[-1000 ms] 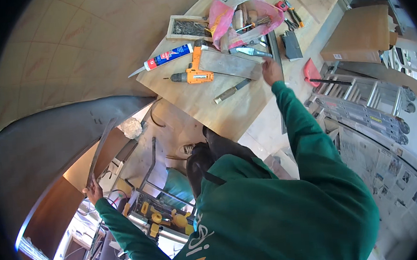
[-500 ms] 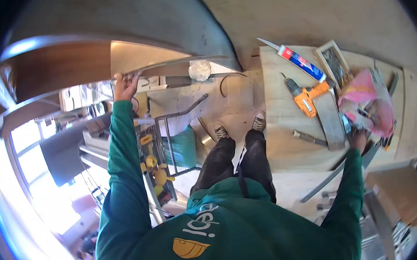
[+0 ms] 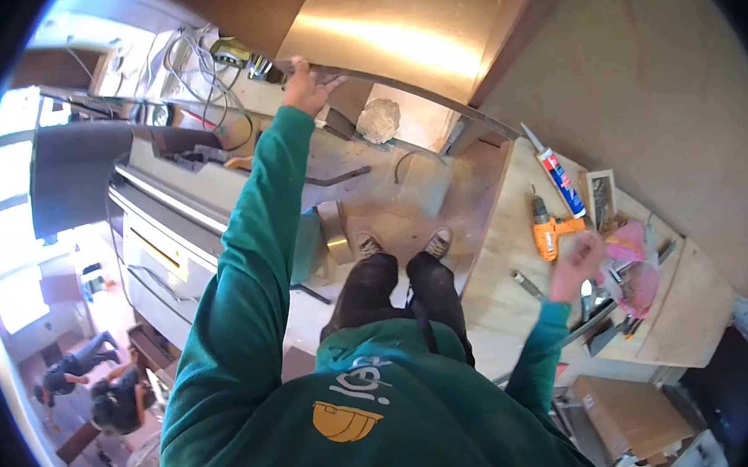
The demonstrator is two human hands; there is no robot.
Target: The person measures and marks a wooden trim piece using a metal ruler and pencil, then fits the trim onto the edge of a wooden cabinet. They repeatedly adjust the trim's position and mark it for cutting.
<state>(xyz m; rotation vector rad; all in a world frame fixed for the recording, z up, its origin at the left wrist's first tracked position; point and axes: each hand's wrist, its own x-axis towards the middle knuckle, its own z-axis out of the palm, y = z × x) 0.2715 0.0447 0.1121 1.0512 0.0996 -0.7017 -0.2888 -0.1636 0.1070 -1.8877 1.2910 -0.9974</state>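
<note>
On your right, a plywood worktop [image 3: 499, 255] is supporting a sealant cartridge [image 3: 563, 185], an orange cordless drill [image 3: 551, 231], a shallow wooden box [image 3: 600, 198], a handled tool [image 3: 529, 286] and a pink plastic bag [image 3: 638, 286]. Your sneakers [image 3: 437, 243] are resting on the floor [image 3: 371, 197] to its left.

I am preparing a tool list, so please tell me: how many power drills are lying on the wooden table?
1. The orange drill lies below-left of the sealant tube in the picture, near the right hand. Another could be hidden inside the pink bag.
</note>
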